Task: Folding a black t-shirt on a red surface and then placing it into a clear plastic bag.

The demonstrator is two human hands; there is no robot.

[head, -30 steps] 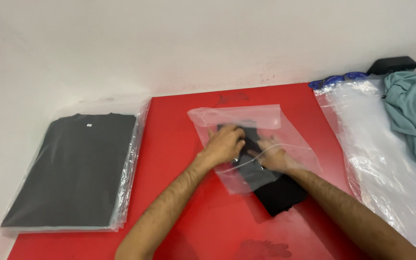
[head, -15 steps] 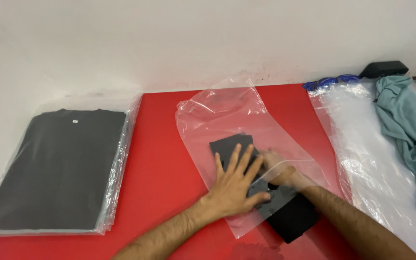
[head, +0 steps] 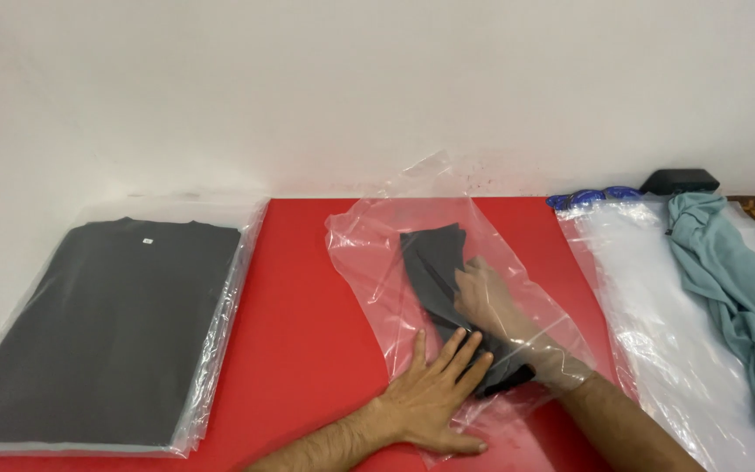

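Head view: a small folded dark garment (head: 437,267) lies inside a clear plastic bag (head: 412,236) near the middle of the red surface (head: 308,306), its far end toward the wall and its near end at the bag's mouth. It looks soft and light, limp enough to slump out of its fold if lifted by one edge, so a flat palm under or on the folded stack seems the safer hold. The bag is thin, glossy film, probably slippery and quick to crease; it looks best pinned flat or pinched at the mouth.

The right hand (head: 487,297) is inside the bag up to the wrist, fingers curled over the garment, pressing or lightly gripping it; how firm that grip is cannot be told through the film. The left hand (head: 434,393) lies open and flat, fingers spread, on the near edge of the bag, closed on nothing.

Far left, a larger clear bag (head: 229,288) holds a flat folded dark shirt (head: 107,323). On the right lie more clear bags (head: 648,297), which look empty, with blue strips at their far end, and a crumpled teal garment (head: 736,280) rests loose on them. A small black object (head: 679,181) sits by the wall.
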